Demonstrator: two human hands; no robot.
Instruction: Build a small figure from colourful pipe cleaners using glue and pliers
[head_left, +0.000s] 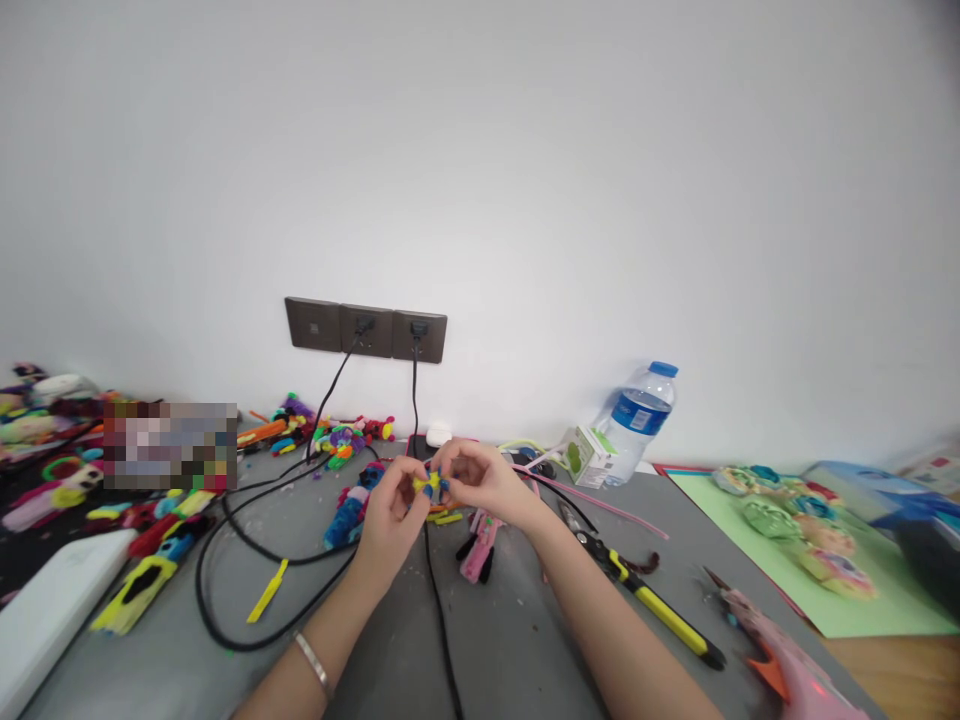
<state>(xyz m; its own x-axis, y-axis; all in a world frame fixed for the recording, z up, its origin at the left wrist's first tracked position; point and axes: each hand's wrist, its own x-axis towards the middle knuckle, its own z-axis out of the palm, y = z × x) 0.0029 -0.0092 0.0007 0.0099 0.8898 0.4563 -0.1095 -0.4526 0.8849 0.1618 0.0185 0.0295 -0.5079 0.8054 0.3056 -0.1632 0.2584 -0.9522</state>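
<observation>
Between the fingertips of both hands is a small yellow and blue piece of fuzzy pipe cleaner (430,484). My left hand (390,508) pinches it from the left, and my right hand (478,482) grips it from the other side; the fingers partly cover its shape. Just below my right hand lies a pink and black fuzzy figure (477,552). A blue fuzzy figure (346,517) rests to the left, partly behind my left hand. Short yellow and orange pieces (448,518) show on the table under the hands.
Black cable (214,635) loops across the grey table. On the right are yellow-handled pliers (671,622), a pink glue gun (795,660), a water bottle (639,420) and green paper (847,622) bearing fabric flowers. Colourful fuzzy figures (146,585) and a white box (64,610) occupy the left.
</observation>
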